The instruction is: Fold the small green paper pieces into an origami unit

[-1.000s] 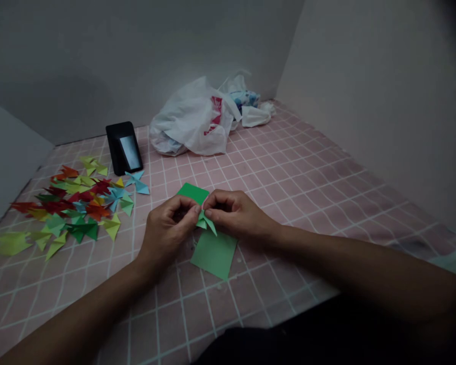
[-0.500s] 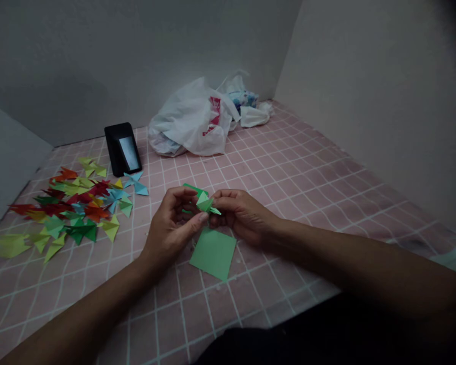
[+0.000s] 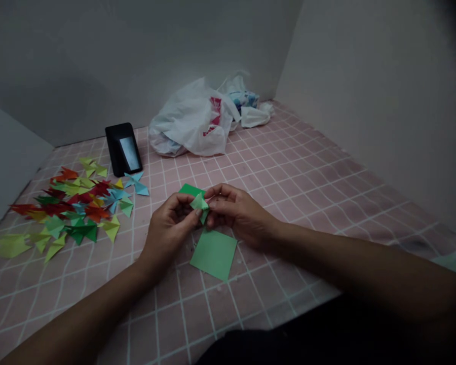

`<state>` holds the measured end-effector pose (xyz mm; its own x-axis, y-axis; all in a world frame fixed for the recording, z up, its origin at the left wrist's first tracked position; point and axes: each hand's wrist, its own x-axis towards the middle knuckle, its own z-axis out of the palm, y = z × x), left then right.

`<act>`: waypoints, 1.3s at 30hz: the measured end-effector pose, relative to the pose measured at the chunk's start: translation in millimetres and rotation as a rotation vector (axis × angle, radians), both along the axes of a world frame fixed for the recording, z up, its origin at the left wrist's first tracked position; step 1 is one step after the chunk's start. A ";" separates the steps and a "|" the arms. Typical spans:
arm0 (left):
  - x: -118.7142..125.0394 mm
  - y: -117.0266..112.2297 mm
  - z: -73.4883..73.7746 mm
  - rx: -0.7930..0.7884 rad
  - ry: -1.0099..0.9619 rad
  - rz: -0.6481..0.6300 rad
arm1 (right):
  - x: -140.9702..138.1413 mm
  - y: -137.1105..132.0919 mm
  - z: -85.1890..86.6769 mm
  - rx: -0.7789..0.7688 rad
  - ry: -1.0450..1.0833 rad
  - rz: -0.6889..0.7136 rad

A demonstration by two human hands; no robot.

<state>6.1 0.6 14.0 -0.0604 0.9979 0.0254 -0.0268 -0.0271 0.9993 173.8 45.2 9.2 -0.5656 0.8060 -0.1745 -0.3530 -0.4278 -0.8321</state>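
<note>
**Green figure [image 3: 199, 202] pinched from both sides**

A person seated at a pink checked cloth [image 3: 289, 175] holds a small folded-paper figure up between two bare hands, near the middle of the scene. The left hand [image 3: 169, 220] pinches it from one side, thumb in front and fingers curled behind; the right hand [image 3: 243, 215] grips the opposite side between thumb and bent forefinger, its fingertips partly hidden by the paper. A pale point of the figure rises between them.

Just below, a light green sheet [image 3: 215, 256] lies flat on the cloth, its upper edge near the right hand. Beyond the fingers, a darker green sheet [image 3: 192, 190] shows in part.

To the left spreads a cluster of paper shapes [image 3: 95, 212] in red, orange, yellow, blue and green, many overlapping. Behind them stands a black device [image 3: 116, 142], tilted back, with a pale rectangle on its front. A crumpled white bag [image 3: 190, 121] with red print sits farther back, beside a blue-patterned bundle [image 3: 243, 98].
</note>
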 end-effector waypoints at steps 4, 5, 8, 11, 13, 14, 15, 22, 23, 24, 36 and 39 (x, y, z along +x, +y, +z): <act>-0.7 0.9 0.9 -0.043 -0.066 0.014 | 0.2 -0.3 -0.8 0.127 -0.005 0.020; -1.0 0.9 0.9 -0.049 -0.075 0.015 | 0.2 -0.5 -0.6 0.132 -0.006 0.028; -1.4 0.5 1.0 -0.053 -0.103 0.013 | -0.5 -1.1 1.0 0.121 -0.013 0.042; -1.0 -0.5 1.6 -0.063 -0.121 0.002 | -1.5 -1.9 3.2 0.105 -0.035 0.024; -0.7 -1.4 1.8 -0.065 -0.121 -0.011 | -1.8 -2.2 4.2 0.102 -0.057 0.001; -0.6 -1.8 1.8 -0.063 -0.117 -0.018 | -1.9 -2.3 4.5 0.103 -0.067 -0.006; -0.5 -2.2 1.7 -0.057 -0.112 -0.025 | -1.8 -2.3 4.5 0.106 -0.075 -0.011; 0.1 -3.0 4.3 -0.018 -0.048 -0.021 | -1.4 -2.8 3.9 0.133 -0.048 -0.024; 0.3 -3.2 5.5 -0.008 -0.034 -0.018 | -1.4 -3.1 4.1 0.136 -0.048 -0.026; 0.4 -3.4 6.6 0.006 -0.021 -0.016 | -1.3 -3.3 4.4 0.138 -0.050 -0.026; -2.4 -4.2 9.4 0.203 0.218 -0.022 | -1.0 -3.7 7.3 0.223 -0.063 -0.032; -3.8 -3.8 8.4 0.239 0.258 -0.017 | 0.9 -3.7 7.4 0.238 -0.060 -0.026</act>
<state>2.3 -3.2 22.4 -0.0049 0.9626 0.2708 0.2232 -0.2630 0.9386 174.7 41.5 16.6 -0.5382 0.8428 -0.0105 -0.3080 -0.2082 -0.9283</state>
